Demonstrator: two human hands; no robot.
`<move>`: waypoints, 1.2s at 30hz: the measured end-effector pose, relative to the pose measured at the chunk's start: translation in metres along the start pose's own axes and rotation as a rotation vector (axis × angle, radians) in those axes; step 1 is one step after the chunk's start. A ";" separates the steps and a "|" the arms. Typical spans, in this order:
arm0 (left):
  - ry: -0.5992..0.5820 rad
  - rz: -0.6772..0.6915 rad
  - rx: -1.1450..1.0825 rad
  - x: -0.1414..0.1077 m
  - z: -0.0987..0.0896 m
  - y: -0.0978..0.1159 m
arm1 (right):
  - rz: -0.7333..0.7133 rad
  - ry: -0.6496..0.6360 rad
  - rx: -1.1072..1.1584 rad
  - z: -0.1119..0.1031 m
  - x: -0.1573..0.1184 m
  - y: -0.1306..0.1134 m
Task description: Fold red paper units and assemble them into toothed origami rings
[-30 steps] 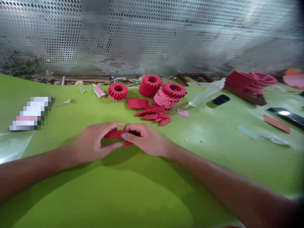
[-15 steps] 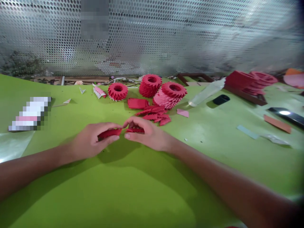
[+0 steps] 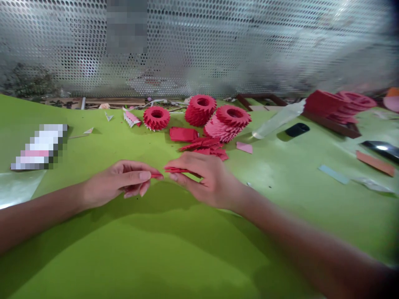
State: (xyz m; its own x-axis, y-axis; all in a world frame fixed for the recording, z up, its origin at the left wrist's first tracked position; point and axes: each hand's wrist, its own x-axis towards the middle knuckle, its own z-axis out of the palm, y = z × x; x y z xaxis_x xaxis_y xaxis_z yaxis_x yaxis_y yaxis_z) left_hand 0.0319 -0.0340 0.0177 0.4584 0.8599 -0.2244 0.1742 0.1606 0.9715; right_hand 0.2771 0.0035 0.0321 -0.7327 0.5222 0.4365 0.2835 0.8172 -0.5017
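Red paper strip (image 3: pixel 179 170) points left from right hand (image 3: pixel 207 180).

Perforated metal screen (image 3: pixel 249 45) behind a lime-green tabletop (image 3: pixel 174 253)

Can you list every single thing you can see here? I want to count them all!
Perforated metal sheet: 1, silver, behind the table.
Table top: 1, green, under everything.
Paper rings: 3, red, back middle.
Pink paper ring: 1, pink, under the rightmost red ring.
Folded paper bundle: 1, red, in front of the rings.
Loose paper pieces: many, red, beside the bundle.
Plastic bottle: 1, clear, right of the rings.
Small cylinder: 1, black, beside the bottle.
Paper stack: 1, red, far right.
Blurred object: 1, colour unclear, far left.
Left hand: 1, pinching a folded red paper piece, left of centre.
Right hand: 1, pinching a second folded red paper piece, centre.
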 end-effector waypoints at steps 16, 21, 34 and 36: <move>-0.093 0.085 -0.042 -0.003 0.003 -0.001 | -0.345 0.110 -0.262 0.003 -0.005 -0.009; -0.088 0.084 -0.031 -0.002 0.002 0.000 | -0.373 0.109 -0.337 0.003 -0.005 -0.010; -0.036 0.092 0.126 -0.002 0.005 -0.007 | -0.477 0.064 -0.683 -0.007 -0.002 -0.019; -0.005 0.146 0.229 -0.004 0.008 -0.008 | -0.492 0.036 -0.703 -0.007 -0.003 -0.019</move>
State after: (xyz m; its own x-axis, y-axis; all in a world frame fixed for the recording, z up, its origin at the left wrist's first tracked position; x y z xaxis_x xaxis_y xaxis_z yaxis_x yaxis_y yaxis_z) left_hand 0.0357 -0.0425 0.0106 0.4971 0.8636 -0.0844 0.2988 -0.0790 0.9510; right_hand 0.2779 -0.0120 0.0454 -0.8561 0.0667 0.5126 0.2651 0.9080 0.3245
